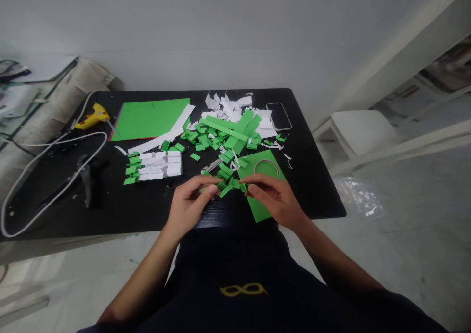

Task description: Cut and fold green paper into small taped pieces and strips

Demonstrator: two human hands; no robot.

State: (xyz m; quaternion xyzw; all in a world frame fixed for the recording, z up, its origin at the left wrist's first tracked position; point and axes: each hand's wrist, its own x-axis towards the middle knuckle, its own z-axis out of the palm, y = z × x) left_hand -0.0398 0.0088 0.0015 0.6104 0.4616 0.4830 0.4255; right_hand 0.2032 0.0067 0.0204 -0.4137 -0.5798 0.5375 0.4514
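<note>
Both of my hands meet over small folded green paper pieces (228,182) near the table's front edge. My left hand (193,200) pinches the left side of these pieces between thumb and fingers. On the other side, my right hand (274,198) grips a green piece with its fingertips. Beneath the right hand lies a green paper sheet (259,208), with a tape ring (266,162) resting on it. To the left sits a block of interlocked white and green folded paper (160,166). A heap of loose green pieces (202,139) lies just beyond my hands.
White paper scraps (230,108) and green strips (241,129) pile at the back. A stack of green sheets (147,119) lies back left, near a yellow glue gun (94,117). A white cable (47,151) loops over the left side. A clear-centred rounded outline (279,116) lies back right.
</note>
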